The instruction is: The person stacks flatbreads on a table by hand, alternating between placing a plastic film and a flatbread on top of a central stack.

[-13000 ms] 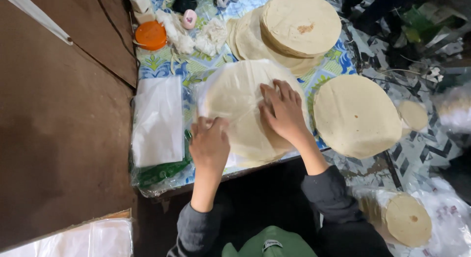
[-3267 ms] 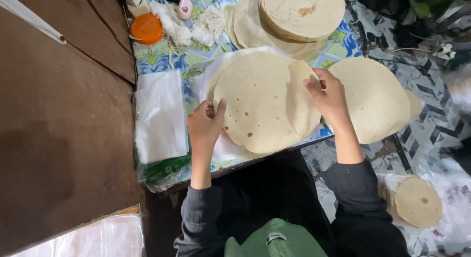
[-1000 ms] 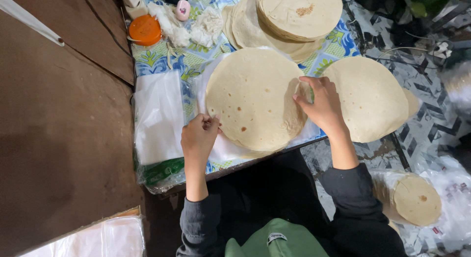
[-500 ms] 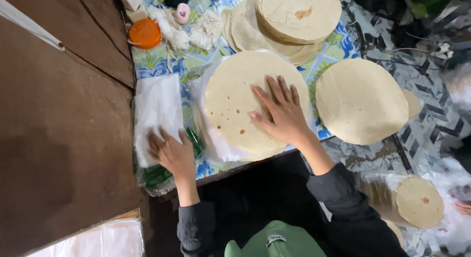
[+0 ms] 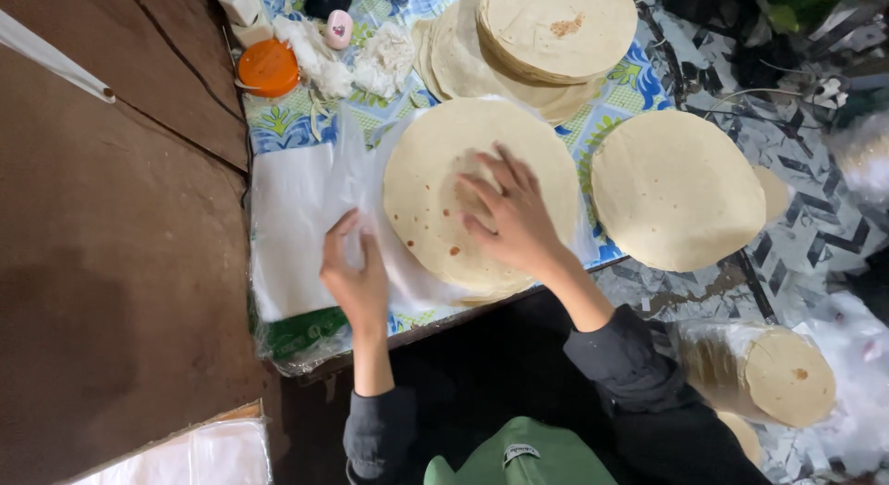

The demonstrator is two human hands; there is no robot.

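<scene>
The right hand (image 5: 509,216) lies flat, fingers spread, pressing down on the round pale stack of flatbreads with brown scorch spots (image 5: 435,184), which sits on a clear thin plastic bag (image 5: 370,165) spread over the table. The left hand (image 5: 355,272), just beside that stack's near-left edge, has its fingers pinched on the plastic film where it overlaps the flat pile of white plastic sheets (image 5: 292,221) to its left. I count four groups of flatbreads on the working surface: the one under the right hand, a tall round pile with a brown mark on top (image 5: 556,26) beyond the fingertips, a fanned layer of flatbreads (image 5: 463,63) tucked under that pile, and a single wide pale stack (image 5: 676,188) to the right of the right wrist, overhanging the table's edge. One more bundle, already wrapped in clear plastic (image 5: 773,374), rests low beside the right elbow. Beyond the left hand lie one orange round lid (image 5: 269,68), one small pink oval object (image 5: 338,26) and two clumps of white crumpled material (image 5: 356,63) (what it is cannot be told). The blue-and-green patterned tablecloth (image 5: 278,128) shows open patches only between the stacks; brown board flooring (image 5: 111,263) borders the table past the left hand.
</scene>
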